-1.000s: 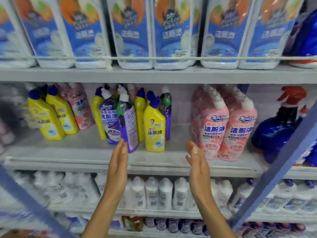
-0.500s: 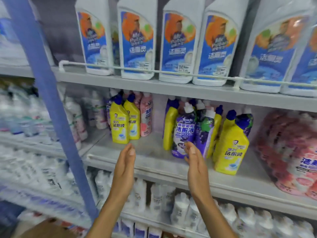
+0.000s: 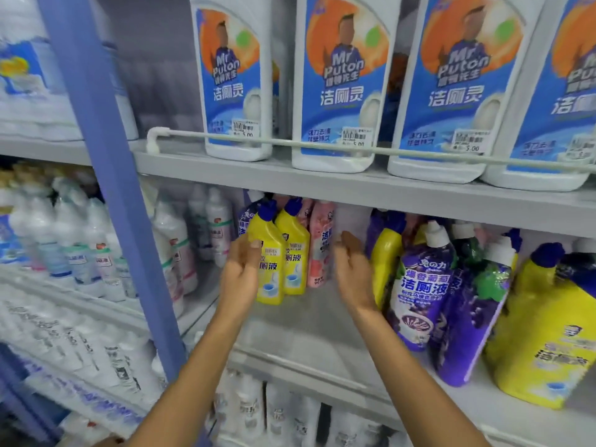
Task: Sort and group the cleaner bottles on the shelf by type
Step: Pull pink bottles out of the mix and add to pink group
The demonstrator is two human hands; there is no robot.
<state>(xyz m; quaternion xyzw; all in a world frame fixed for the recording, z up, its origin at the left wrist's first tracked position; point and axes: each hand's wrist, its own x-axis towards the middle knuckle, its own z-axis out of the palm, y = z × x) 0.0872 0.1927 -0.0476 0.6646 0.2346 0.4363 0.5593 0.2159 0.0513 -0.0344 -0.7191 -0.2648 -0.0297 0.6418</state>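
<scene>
At middle shelf [image 3: 306, 333] | left hand [image 3: 240, 275] slack, hiding yellow bottle [image 3: 274, 285] edge | right hand [image 3: 353, 272] slack, empty

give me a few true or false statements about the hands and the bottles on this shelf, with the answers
1. Neither the left hand nor the right hand grips a bottle. True.
2. The two yellow bottles beside the left hand have red caps. False: their caps are blue.
3. A pink bottle stands just right of those yellow bottles. True.
4. The top shelf holds purple bottles. False: it holds white bottles with blue labels.
5. A purple bottle stands to the right of the right hand. True.
</scene>
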